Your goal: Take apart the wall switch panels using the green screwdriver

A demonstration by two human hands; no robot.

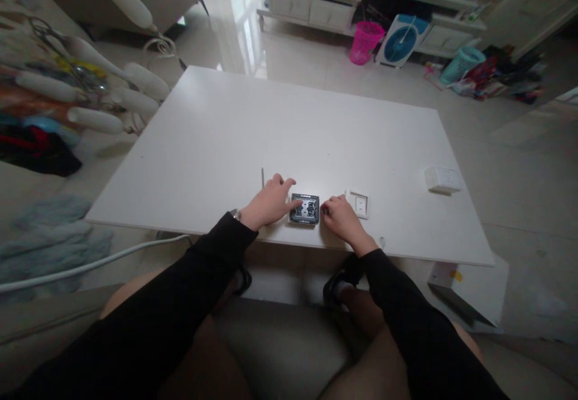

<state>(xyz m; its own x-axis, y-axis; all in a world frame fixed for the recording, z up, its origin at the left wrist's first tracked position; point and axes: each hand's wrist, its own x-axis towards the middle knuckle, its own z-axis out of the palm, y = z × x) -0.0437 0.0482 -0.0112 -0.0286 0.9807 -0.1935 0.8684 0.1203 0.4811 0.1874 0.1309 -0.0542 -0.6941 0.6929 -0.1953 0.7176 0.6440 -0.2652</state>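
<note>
A small dark square switch module (304, 209) lies near the front edge of the white table (280, 129). My left hand (270, 201) rests on the table at its left side, fingertips touching its left edge. At the module's right edge sits my right hand (342, 217), fingers curled, pinching that edge. A white switch cover plate (359, 203) lies just right of my right hand. A thin metal rod (262, 177), perhaps a screwdriver shaft, lies just behind my left hand.
A white wall switch box (443, 179) sits near the table's right edge. A drying rack with white pegs (97, 87) stands at the left. Beyond the table are a pink basket (365, 41), a blue fan (400, 41) and a teal basket (463, 62).
</note>
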